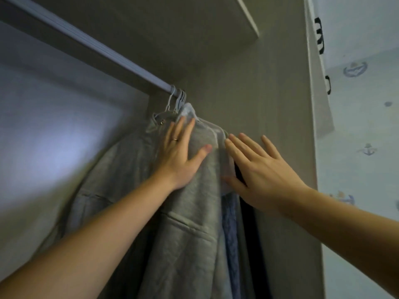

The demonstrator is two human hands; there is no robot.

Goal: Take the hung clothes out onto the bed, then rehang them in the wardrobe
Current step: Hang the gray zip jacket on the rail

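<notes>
Several garments hang bunched at the right end of the wardrobe rail (90,43) on white hangers (180,100). A grey-green jacket (185,234) is in front, with a blue garment (231,234) and a dark one (253,234) behind it. My left hand (181,154), wearing a ring, lies flat against the jacket's shoulder, fingers spread. My right hand (261,169) is open with fingers apart at the right edge of the clothes, its fingertips near the hanger's shoulder end; it grips nothing.
The wardrobe's side panel (269,104) stands right behind the clothes. A shelf (216,18) runs above the rail. To the left of the clothes the rail is bare. An open wardrobe door (317,83) and patterned wallpaper (362,126) are at right.
</notes>
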